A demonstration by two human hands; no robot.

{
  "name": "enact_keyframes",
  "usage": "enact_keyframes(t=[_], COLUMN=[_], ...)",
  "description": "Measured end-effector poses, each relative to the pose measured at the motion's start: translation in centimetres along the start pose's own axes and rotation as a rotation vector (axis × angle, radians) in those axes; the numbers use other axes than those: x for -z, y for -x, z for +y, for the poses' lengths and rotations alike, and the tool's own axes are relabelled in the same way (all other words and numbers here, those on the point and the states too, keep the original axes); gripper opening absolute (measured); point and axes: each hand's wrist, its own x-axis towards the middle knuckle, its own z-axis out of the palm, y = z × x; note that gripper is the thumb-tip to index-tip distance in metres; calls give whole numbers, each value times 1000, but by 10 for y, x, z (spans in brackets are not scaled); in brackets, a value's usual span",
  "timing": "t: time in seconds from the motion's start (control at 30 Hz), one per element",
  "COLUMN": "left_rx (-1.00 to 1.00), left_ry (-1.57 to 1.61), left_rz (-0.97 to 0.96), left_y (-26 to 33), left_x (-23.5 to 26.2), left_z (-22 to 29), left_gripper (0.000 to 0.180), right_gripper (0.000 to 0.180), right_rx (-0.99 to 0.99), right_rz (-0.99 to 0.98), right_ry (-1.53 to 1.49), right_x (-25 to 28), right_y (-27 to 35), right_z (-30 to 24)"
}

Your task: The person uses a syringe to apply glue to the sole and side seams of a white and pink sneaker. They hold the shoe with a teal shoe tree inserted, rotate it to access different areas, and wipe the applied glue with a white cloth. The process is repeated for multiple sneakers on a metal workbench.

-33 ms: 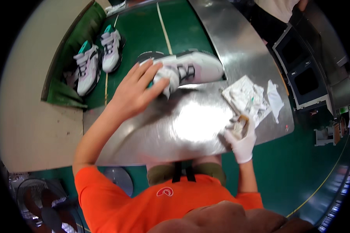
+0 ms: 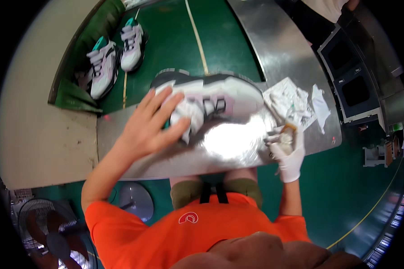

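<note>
A white and pale-pink sneaker (image 2: pixel 242 96) lies on its side, its toe to the right and its dark sole turned away from me. Crumpled white paper (image 2: pixel 189 117) fills its opening. My bare left hand (image 2: pixel 150 121) grips the shoe at its heel end, thumb over the paper and fingers on the upper. At the right, my white-gloved right hand (image 2: pixel 289 154) curls round a small thing with a brown edge and a whitish middle; I cannot make out its kind.
Two similar sneakers (image 2: pixel 104 71) with teal linings stand at the far left on the green belt (image 2: pixel 166 38). White crumpled paper (image 2: pixel 289 101) lies on the metal tabletop (image 2: pixel 139 166) near my right hand. A fan (image 2: pixel 54 237) stands at the lower left.
The sneaker has come nearer to me with my left hand and tipped, so more of its sole shows. My gloved right hand has shifted slightly to the right.
</note>
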Motion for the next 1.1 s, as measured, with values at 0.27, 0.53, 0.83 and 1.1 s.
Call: enact_keyframes(t=[0.27, 0.53, 0.83, 1.1], left_rx=[226, 214, 213, 290], left_ry=[112, 84, 74, 188], left_rz=[-44, -15, -122, -187], left_y=[117, 116, 98, 81], left_x=[42, 36, 43, 48], left_z=[107, 103, 99, 100], left_gripper=[26, 28, 35, 33], right_gripper=[62, 99, 96, 94], right_rx=[-199, -280, -401, -472], right_rz=[-453, -776, -829, -767], right_ry=[-96, -573, -457, -517], right_x=[21, -8, -19, 4], right_y=[40, 38, 10, 1], right_z=[-53, -76, -80, -70])
